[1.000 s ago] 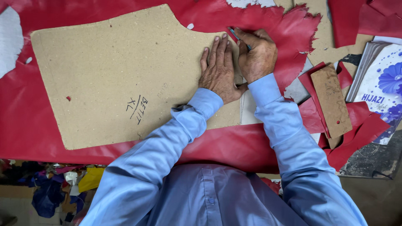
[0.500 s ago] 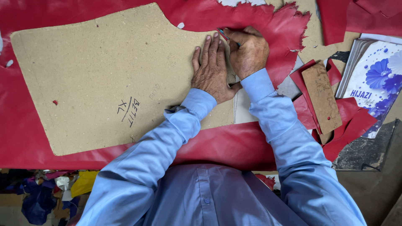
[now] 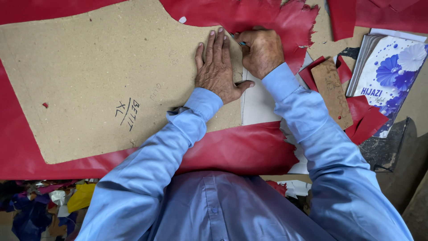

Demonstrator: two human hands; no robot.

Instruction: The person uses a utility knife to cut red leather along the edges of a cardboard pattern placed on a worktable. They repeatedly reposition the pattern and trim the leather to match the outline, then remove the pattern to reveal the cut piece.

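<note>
A large tan cardboard pattern (image 3: 98,76) lies flat on a sheet of red leather (image 3: 249,147). My left hand (image 3: 217,69) presses flat on the pattern near its right edge, fingers together and pointing away from me. Just to its right, my right hand (image 3: 261,51) is closed around a thin tool (image 3: 240,43) with a blue tip. The tip sits at the pattern's right edge, on the red leather. Most of the tool is hidden inside my fist.
Red leather offcuts (image 3: 365,122) and a small brown cardboard piece (image 3: 332,91) lie to the right. A white booklet with blue flowers (image 3: 390,73) sits at the far right. Colourful scraps (image 3: 49,205) fill the lower left below the table edge.
My right hand with the tool has moved along the pattern's right edge, away from me. The left hand stays flat on the pattern. The camera view has shifted slightly.
</note>
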